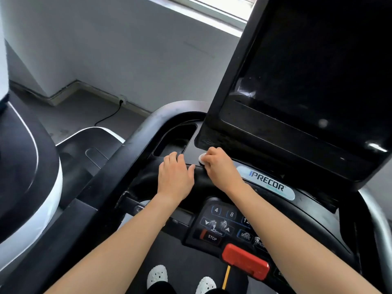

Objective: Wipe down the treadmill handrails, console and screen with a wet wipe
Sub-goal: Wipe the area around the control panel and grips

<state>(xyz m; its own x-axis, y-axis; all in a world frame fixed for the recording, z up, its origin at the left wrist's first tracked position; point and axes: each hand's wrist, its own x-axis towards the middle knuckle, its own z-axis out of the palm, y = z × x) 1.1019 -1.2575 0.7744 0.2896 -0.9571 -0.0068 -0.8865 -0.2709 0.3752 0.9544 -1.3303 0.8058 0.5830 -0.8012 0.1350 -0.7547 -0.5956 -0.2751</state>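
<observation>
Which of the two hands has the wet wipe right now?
The right hand, its fingers curled round the white wet wipe on the console under the screen. The left hand rests open beside it, holding nothing.

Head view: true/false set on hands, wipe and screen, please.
1. The right hand grips the wet wipe against the console, at the foot of the screen. True.
2. The left hand holds a second wipe. False: it rests on the console's front edge and holds nothing.
3. The screen is lit and shows a workout. False: it is dark, with only reflections on it.
4. The red tab sits below the keypad, nearer the person. True.
</observation>
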